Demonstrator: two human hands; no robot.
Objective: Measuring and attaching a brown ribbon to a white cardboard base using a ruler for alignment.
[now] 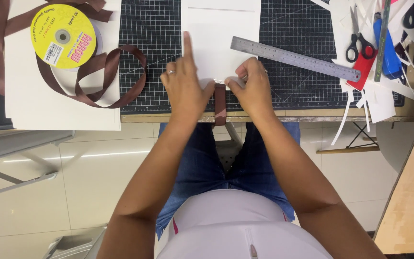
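Observation:
A white card (219, 36) lies on the dark gridded cutting mat (154, 52). A short strip of brown ribbon (220, 103) runs from the card's near edge to the table's front edge. My left hand (183, 84) presses on the card's near left part, its index finger stretched out flat along the card. My right hand (250, 86) pinches the card's near edge right beside the ribbon's top end. The ribbon's upper tip is hidden between my thumbs.
A steel ruler (295, 58) lies slanted right of the card. A ribbon spool with a yellow label (63, 36) and loose brown ribbon (116, 76) sit on a white sheet (39, 105) at left. Scissors (359, 36), a blue and red tool (384, 48) and paper scraps (379, 96) crowd the right.

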